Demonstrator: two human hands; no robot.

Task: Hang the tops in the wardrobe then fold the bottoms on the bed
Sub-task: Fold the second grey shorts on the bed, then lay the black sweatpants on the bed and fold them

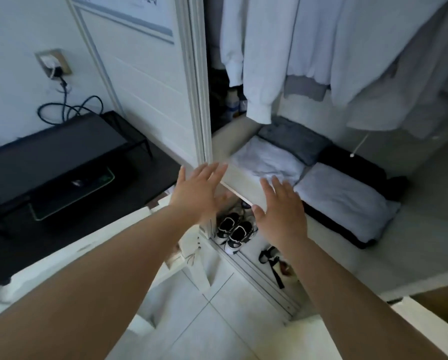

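desk side: black stand (pixel 61 149) and dark mat (pixel 74 193) on the desk, far left; cables run to a wall socket (pixel 53 64); no part in the task
wardrobe door: white sliding door (pixel 150 81), its edge just left of the left hand
left hand (pixel 200 192): empty, fingers straight and spread, palm forward; beside the door edge, in front of the shelf lip
right hand (pixel 282 211): empty, fingers straight and a little apart; over the shelf front (pixel 246 183), fingertips near the folded pale garment (pixel 267 162); contact cannot be told
hanging tops (pixel 308 48): pale sweatshirts already in the wardrobe, above and right of both hands; long axis vertical, sleeves hanging down
shelf stack: second folded pale garment (pixel 345 201) on dark folded clothes (pixel 295 137), right of the right hand
shoes (pixel 234 231): on the wardrobe floor, below and between the hands
key relation: tops lie up and right; right hand nearer; any reach goes upward
bed, bottoms: not in view
step guess: hanging looks done or nearly so; folding on the bed likely to come
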